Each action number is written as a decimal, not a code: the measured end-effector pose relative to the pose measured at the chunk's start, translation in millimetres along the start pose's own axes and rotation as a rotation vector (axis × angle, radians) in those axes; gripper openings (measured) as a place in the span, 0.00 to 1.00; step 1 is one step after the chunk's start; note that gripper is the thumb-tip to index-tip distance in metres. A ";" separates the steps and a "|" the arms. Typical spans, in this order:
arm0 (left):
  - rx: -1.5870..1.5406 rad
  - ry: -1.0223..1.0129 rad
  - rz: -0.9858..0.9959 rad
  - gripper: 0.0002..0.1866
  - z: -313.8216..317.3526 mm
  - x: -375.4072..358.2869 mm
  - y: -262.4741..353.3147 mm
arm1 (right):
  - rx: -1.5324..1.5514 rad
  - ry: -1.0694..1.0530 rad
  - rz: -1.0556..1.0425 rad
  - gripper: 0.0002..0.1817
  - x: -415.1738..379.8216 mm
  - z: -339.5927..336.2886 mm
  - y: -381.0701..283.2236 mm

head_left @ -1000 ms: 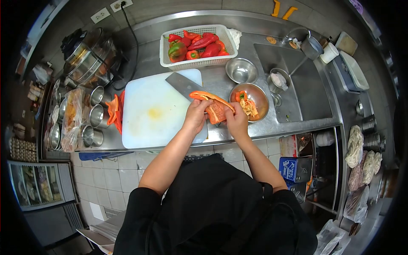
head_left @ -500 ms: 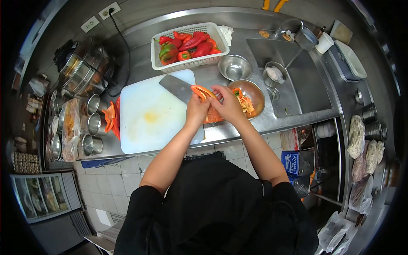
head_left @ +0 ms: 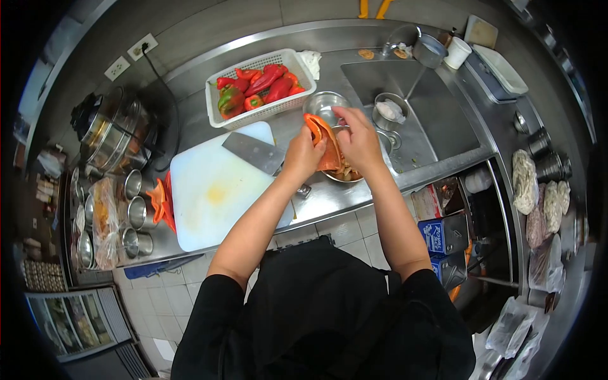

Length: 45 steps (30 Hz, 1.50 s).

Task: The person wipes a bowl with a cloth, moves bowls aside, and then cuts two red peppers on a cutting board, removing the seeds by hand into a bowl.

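My left hand (head_left: 305,154) is closed on an opened piece of red pepper (head_left: 329,147), held upright over the near steel bowl (head_left: 345,178) with pepper scraps in it. My right hand (head_left: 360,140) is beside the pepper's right side, fingers bent and apart; nothing shows between them. A cleaver (head_left: 252,152) lies on the white cutting board (head_left: 215,190), its handle end partly under my left wrist. Behind my hands stands a second steel bowl (head_left: 324,104).
A white basket (head_left: 259,119) of red and green peppers stands at the back. Cut pepper pieces (head_left: 163,201) lie left of the board. To the right is a sink (head_left: 443,120) with a pot (head_left: 390,111) at its left side. Small steel containers (head_left: 138,212) stand at the left.
The pepper piece is now lifted more upright and opened toward the bowl. My right hand has come off its top and spread its fingers. The whole view has shifted slightly.
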<state>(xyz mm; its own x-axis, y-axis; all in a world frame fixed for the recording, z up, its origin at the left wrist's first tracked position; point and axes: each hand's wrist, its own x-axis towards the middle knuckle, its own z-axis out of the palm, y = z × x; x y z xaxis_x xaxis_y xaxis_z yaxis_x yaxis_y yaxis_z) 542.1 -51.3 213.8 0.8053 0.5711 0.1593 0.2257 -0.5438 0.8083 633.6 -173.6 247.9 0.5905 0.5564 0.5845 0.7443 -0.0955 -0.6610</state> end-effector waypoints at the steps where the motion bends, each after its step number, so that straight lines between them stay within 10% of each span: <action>1: 0.000 -0.007 0.008 0.18 0.4 1.3 0.5 | 0.006 0.073 -0.061 0.22 0.6 -4.6 -1.8; 4: 0.031 -0.010 0.002 0.20 -0.5 4.5 0.0 | -0.085 0.154 -0.281 0.22 -12.5 -6.6 -24.6; 10: 0.082 0.041 0.051 0.22 -1.0 12.5 -22.8 | -0.413 -0.115 0.001 0.16 -13.4 -18.3 -10.9; 13: 0.027 0.016 0.067 0.22 -4.7 13.0 -19.0 | -0.133 0.215 -0.104 0.15 -2.5 -18.0 -33.8; 16: 0.055 0.008 0.056 0.22 -9.5 10.2 -4.1 | -0.330 0.031 -0.313 0.15 -22.2 13.5 -4.2; 20: 0.074 0.072 0.024 0.25 -18.5 7.5 -14.7 | -0.286 -0.168 0.186 0.14 -31.6 -2.4 14.3; 24: 0.013 0.065 0.042 0.26 -19.6 8.5 -5.9 | -0.155 0.197 -0.213 0.15 -21.1 4.2 -16.1; 27: 0.069 0.136 0.062 0.24 -20.4 7.2 7.6 | -0.295 -0.095 -0.146 0.12 -36.6 14.1 5.3; 35: -0.084 0.497 -0.151 0.21 -117.3 -27.9 -87.9 | -0.082 -0.243 0.256 0.11 -60.8 -6.3 14.2; 45: 0.462 0.727 -0.565 0.24 -317.0 -132.1 -224.0 | 0.259 -0.623 0.200 0.10 -105.8 89.2 -39.2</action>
<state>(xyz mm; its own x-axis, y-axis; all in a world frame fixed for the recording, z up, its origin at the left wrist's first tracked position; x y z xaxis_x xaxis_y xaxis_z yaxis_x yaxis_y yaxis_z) 211.4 190.1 191.4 0.0242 0.9672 0.2528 0.7810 -0.1762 0.5992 514.2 -155.2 169.9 0.3617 0.9254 0.1130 0.4965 -0.0886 -0.8635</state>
